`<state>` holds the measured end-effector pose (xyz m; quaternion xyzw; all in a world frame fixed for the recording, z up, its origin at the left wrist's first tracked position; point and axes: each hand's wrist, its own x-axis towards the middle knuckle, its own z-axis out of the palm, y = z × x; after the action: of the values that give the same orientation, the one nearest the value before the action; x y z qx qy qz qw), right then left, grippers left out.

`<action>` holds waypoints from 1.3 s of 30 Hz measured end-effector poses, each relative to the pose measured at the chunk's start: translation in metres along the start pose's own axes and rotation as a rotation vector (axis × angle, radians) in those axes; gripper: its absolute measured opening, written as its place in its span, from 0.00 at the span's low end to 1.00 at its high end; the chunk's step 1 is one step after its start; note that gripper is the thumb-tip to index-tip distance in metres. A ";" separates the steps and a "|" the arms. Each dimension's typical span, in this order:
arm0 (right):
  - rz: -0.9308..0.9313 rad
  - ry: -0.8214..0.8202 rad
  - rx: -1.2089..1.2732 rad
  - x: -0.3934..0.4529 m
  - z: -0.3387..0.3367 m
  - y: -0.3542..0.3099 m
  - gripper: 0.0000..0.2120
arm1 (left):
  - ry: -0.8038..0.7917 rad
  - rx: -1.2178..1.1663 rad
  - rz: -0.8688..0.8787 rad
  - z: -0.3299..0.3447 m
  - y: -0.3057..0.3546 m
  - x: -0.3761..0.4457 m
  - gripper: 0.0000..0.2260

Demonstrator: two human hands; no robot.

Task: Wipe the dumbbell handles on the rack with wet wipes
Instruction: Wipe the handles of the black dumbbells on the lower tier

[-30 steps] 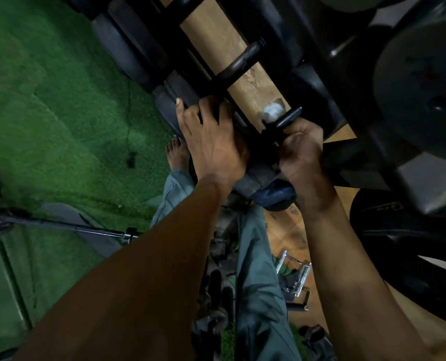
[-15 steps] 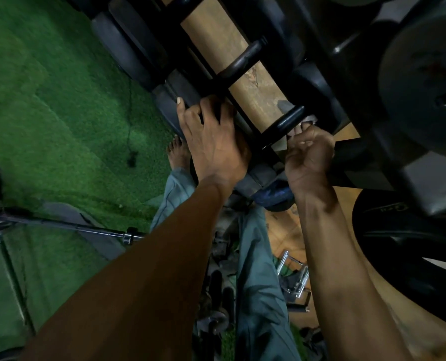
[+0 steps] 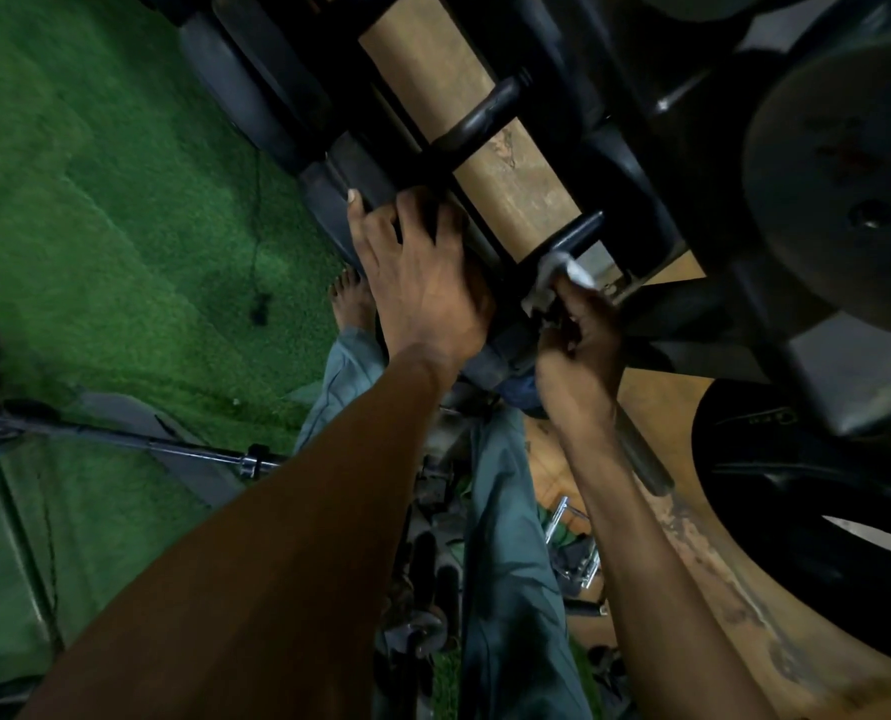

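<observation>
The person's left hand (image 3: pixel 422 288) lies spread over the dark end of a dumbbell on the rack (image 3: pixel 635 262), fingers straight and fanned apart, the fingertips reaching onto the black head while the palm presses against it; this grip is wide and holds nothing. The right hand (image 3: pixel 581 335) has its fingers curled around a white wet wipe (image 3: pixel 555 278), pinching it against the near end of a black dumbbell handle (image 3: pixel 575 236). The wipe sits bunched, wrapped partly over the bar just where the handle meets the dumbbell head below it. That handle crosses a tan wooden board (image 3: pixel 485 148) that runs up the middle of the rack. A second dumbbell handle (image 3: pixel 485 119) lies farther up the same board, parallel to the first and apart from both hands. Round black weight heads crowd the rack on either side of the board, and a large black disc (image 3: pixel 843 163) fills the upper right.

Below the hands, grey-green trousers (image 3: pixel 505 537) and a bare foot (image 3: pixel 349 304) show, the foot standing on green turf (image 3: pixel 95 226). A steel barbell (image 3: pixel 136 439) lies across the turf at the left. A black weight plate (image 3: pixel 817 501) rests on the brown floor at the right.
</observation>
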<state>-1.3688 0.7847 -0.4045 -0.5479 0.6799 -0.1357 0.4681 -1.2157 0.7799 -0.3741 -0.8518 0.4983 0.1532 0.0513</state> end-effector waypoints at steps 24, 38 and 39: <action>-0.250 -0.359 -0.698 0.023 -0.018 -0.020 0.31 | 0.062 -0.007 0.002 0.007 -0.002 0.003 0.23; -0.252 -0.281 -0.435 0.035 -0.013 0.000 0.40 | 0.047 -0.030 0.011 0.002 -0.002 0.002 0.26; -0.233 -0.241 -0.387 0.030 -0.012 -0.002 0.40 | 0.044 -0.023 0.014 0.002 -0.002 0.002 0.26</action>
<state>-1.3755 0.7535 -0.4117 -0.7141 0.5649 0.0103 0.4134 -1.2140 0.7800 -0.3768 -0.8521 0.5033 0.1403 0.0296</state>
